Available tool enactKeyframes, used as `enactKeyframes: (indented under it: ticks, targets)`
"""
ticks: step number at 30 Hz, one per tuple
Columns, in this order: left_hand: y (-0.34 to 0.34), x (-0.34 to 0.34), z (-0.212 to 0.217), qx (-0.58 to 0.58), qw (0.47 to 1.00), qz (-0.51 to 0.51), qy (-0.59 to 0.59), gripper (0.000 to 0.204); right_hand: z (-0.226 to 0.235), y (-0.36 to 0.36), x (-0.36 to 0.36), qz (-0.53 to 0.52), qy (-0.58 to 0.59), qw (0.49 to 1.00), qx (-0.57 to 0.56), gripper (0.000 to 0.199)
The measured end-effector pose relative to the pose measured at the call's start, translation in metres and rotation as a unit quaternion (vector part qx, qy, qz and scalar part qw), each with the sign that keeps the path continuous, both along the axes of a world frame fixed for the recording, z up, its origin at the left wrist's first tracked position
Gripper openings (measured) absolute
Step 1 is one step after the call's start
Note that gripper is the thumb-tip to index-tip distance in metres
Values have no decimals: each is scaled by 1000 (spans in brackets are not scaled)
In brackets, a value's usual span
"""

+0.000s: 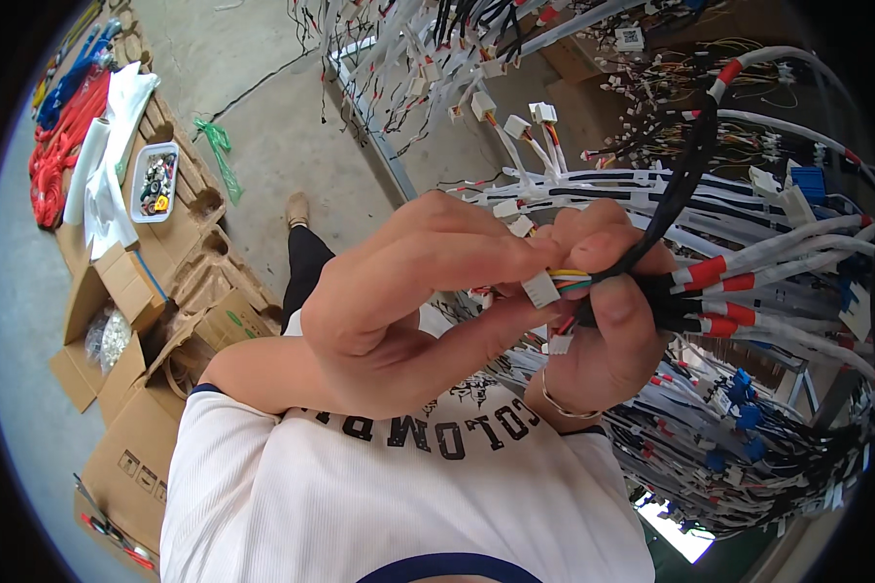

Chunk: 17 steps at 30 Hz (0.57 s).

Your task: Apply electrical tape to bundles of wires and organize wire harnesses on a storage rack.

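My right hand [620, 325], a thin bracelet at its wrist, is closed round a bundle of black-wrapped wire branches, a wire harness [663, 309]. My left hand [413, 291] reaches across from the left, thumb and fingertips pinched at a small white plug connector [541, 290]. Yellow, green and other thin wires run from that connector into the bundle under my right thumb. A second white connector [560, 344] hangs just below. Grey-white sleeved branches with red tape bands [700, 274] fan out to the right from my right hand. A black cable [692, 165] arches up above it.
Many more harnesses [739, 466] hang on a metal rack [371, 160] ahead and to the right. On the left, cardboard [180, 248] bears a white tray [156, 216] of small parts and red cable bundles [68, 146]. Open cardboard boxes [117, 340] stand nearer.
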State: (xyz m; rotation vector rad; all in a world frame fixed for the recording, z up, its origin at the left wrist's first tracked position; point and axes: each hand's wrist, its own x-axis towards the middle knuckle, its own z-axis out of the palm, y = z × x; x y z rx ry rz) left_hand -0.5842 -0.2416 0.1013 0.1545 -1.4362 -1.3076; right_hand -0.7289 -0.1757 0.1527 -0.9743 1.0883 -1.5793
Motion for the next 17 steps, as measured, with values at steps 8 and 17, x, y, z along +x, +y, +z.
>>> enactKeyframes:
  ticks: [8,17]
  targets:
    - [0,7,-1,-33,999,8,-18,43,3,3,12,-37,18,999,-12,15]
    - [-5,9,2,-94,995,26,-11,48,5,8,7,-2,52,998,-27,21]
